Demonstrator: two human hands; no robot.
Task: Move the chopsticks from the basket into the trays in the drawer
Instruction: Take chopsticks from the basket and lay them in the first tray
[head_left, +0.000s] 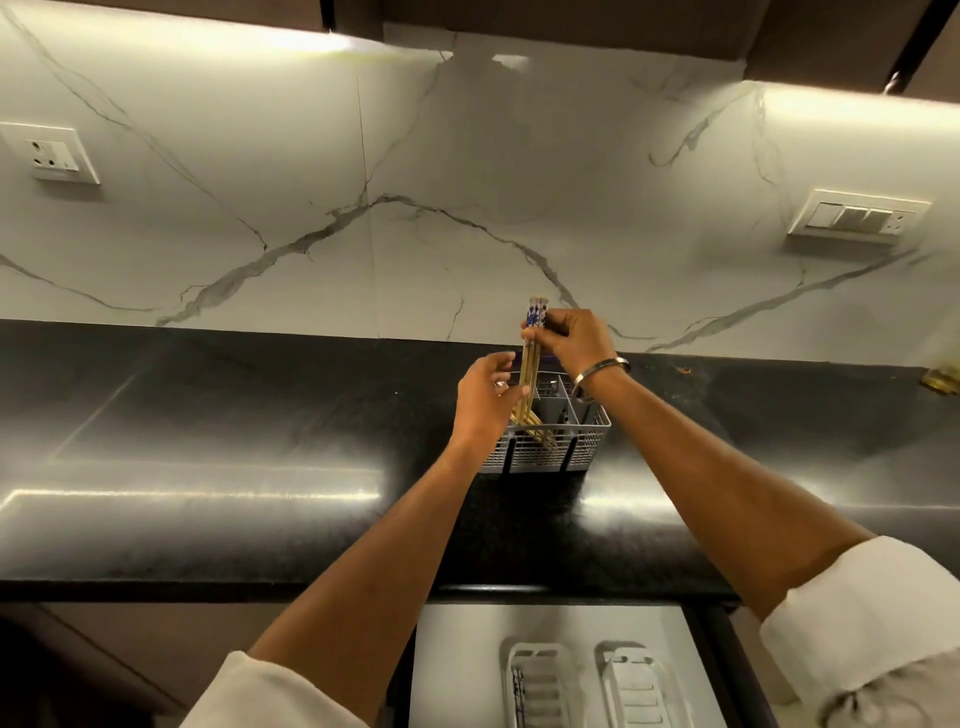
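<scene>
Bamboo-pale with blue and white patterned tops, the chopsticks (532, 358) stand nearly upright in my right hand (571, 340), whose fingers and thumb are curled round the bundle just below the painted ends. Their lower tips reach down into the grey mesh basket (550, 447), in its near-left compartment, directly under my right hand. My left hand (485, 400) is just to the left of the sticks and lower on them, at the level of the basket's rim; its fingers are bent toward the shafts and the fingertips seem to touch them, but I cannot tell whether they truly grip. A ring (500, 385) shows on that hand, and a metal bangle (602, 376) circles my right wrist, which hangs over the basket's far-right corner. The basket rests on the black polished counter (208, 467), with the white veined marble wall (415, 182) rising behind my hands. Nearer to me than both hands, below the counter's edge and between my forearms, the drawer (457, 649) stands open. Two white trays (535, 680) lie side by side in it; the one under my left forearm's side holds something dark and thin along its left edge, too blurred to name, and the other tray (639, 686) sits just beside it, toward my right arm. My white sleeves (852, 608) are rolled up on both arms.
</scene>
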